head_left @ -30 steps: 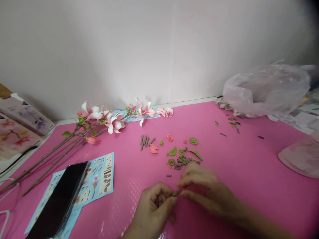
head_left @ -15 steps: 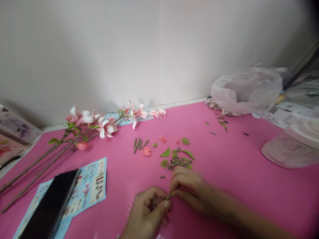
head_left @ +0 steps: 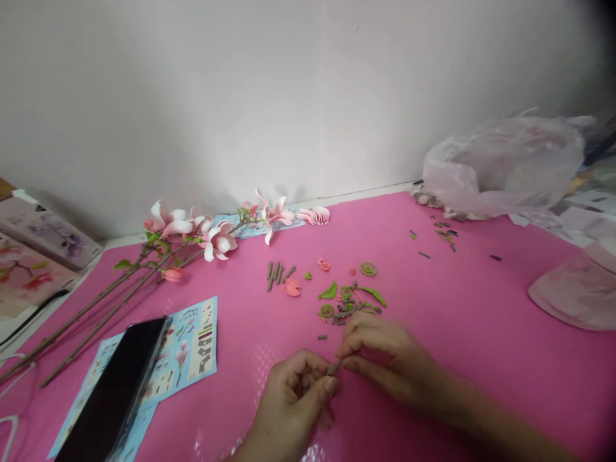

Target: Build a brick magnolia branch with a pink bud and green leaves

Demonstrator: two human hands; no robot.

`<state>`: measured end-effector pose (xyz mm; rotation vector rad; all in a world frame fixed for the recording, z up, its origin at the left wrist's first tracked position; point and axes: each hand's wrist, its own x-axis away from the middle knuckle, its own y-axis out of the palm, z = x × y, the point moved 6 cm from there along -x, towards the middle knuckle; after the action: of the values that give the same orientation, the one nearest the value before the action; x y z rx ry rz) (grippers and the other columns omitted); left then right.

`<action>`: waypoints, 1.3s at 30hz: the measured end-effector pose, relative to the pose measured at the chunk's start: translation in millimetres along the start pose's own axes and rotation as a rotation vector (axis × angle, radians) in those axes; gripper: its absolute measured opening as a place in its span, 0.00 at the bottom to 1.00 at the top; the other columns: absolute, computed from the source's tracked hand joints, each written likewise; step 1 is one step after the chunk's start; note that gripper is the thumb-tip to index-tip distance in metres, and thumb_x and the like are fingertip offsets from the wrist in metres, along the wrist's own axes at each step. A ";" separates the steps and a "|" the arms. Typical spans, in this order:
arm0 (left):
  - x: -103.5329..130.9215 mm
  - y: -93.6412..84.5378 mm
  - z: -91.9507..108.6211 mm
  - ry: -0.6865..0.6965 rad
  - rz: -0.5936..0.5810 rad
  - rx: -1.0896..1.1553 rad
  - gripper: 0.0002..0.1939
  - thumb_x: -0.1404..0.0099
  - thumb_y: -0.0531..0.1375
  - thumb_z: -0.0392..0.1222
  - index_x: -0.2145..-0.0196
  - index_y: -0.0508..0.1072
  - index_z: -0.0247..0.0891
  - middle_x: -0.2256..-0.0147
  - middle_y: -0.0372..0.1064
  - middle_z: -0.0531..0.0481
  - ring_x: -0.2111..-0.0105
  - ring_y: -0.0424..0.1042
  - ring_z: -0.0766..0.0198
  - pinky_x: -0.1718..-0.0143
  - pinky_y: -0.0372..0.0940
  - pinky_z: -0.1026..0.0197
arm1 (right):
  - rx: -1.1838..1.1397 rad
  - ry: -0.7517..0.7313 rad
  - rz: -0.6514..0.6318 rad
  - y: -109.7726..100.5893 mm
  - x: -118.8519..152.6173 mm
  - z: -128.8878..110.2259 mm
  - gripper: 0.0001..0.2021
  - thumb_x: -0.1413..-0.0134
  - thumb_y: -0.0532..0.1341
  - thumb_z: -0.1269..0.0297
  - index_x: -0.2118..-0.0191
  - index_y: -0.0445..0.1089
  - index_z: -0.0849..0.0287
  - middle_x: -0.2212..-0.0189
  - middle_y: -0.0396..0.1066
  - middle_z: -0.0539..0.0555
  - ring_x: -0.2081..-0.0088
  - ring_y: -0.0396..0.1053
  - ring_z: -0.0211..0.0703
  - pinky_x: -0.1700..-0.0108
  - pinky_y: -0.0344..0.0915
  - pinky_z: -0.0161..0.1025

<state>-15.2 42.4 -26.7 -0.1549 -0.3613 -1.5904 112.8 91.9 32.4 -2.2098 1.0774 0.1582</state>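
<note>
Pinching a small grey-brown piece (head_left: 333, 367) with the left hand (head_left: 294, 393), apparently pinching its other end with the right hand (head_left: 392, 357); holding it in front of the parts pile (head_left: 343, 314), ideally keeping both pinches aligned and pressing gently.

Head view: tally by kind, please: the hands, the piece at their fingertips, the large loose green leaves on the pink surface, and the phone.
Hands, left hand and right hand: 2
Small grey-brown piece at the fingertips: 1
Large loose green leaves: 2
Black phone: 1
Total: 6
</note>
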 end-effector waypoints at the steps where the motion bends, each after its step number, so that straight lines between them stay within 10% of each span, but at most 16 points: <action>1: 0.1 -0.2 0.0 -0.002 -0.003 -0.002 0.20 0.51 0.65 0.56 0.75 0.67 0.36 0.88 0.62 0.56 0.87 0.61 0.70 0.83 0.55 0.67 | 0.006 -0.001 0.000 0.5 0.3 -0.2 0.05 0.44 0.58 0.71 0.71 0.70 0.61 0.74 0.68 0.52 0.69 0.65 0.38 0.67 0.60 0.35; 15: -2.6 -6.9 -6.0 0.157 0.008 0.249 0.13 0.37 0.57 0.49 0.72 0.62 0.38 0.82 0.67 0.58 0.89 0.63 0.72 0.86 0.56 0.70 | 0.428 -0.278 0.078 6.6 4.7 -23.1 0.08 0.43 0.53 0.72 0.65 0.70 0.63 0.75 0.69 0.55 0.71 0.62 0.42 0.67 0.58 0.40; 25: -0.1 -10.3 -0.4 0.150 0.137 0.394 0.11 0.36 0.56 0.46 0.72 0.59 0.39 0.81 0.66 0.59 0.88 0.61 0.74 0.88 0.56 0.72 | 0.854 -0.374 -0.454 75.2 40.9 -33.2 0.08 0.45 0.53 0.75 0.70 0.66 0.58 0.78 0.67 0.47 0.80 0.59 0.38 0.79 0.54 0.39; 34: -2.7 -11.8 2.4 0.190 0.096 0.438 0.12 0.35 0.54 0.48 0.72 0.58 0.40 0.81 0.67 0.60 0.91 0.62 0.72 0.92 0.57 0.71 | 0.877 0.009 -0.252 16.0 101.1 -6.9 0.11 0.43 0.49 0.75 0.73 0.63 0.58 0.77 0.66 0.51 0.76 0.60 0.39 0.74 0.52 0.39; 39: -3.2 -15.6 1.4 0.189 0.107 0.478 0.14 0.35 0.53 0.50 0.72 0.58 0.39 0.82 0.66 0.60 0.91 0.61 0.72 0.93 0.58 0.70 | 0.912 0.111 -0.172 -4.5 90.4 -7.0 0.13 0.39 0.49 0.71 0.72 0.65 0.58 0.75 0.66 0.52 0.75 0.62 0.40 0.72 0.53 0.38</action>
<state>-30.7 46.2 -28.5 0.3363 -0.5635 -1.3600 173.8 30.2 6.1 -1.4675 0.7774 -0.4538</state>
